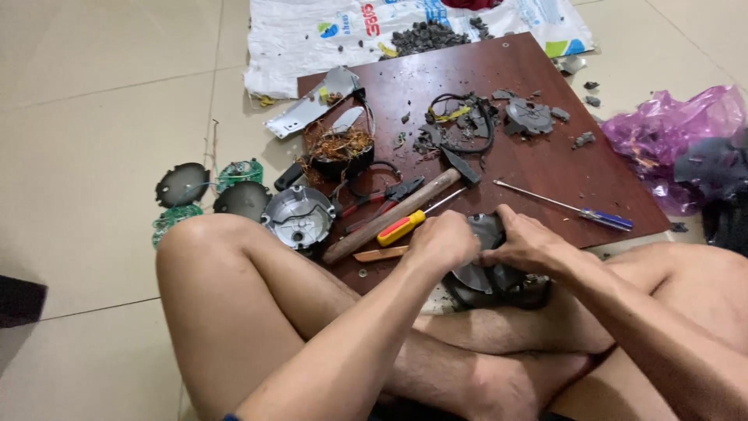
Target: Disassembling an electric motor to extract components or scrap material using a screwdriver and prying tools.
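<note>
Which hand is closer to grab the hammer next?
Probably the left hand: it sits right beside the hammer handle, while the right hand is farther away, gripping the dark motor part.

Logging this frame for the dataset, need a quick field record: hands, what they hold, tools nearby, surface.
left hand: closed on the dark round motor part, gripping its near side
right hand: clamped over the same part from the other side
part position: at the near edge of the brown board, above the crossed legs
nearest tools: yellow-handled screwdriver, wooden-handled hammer, red pliers
other tool: blue-handled screwdriver, lying apart to the right
off board: grey metal cover, purple bag
</note>
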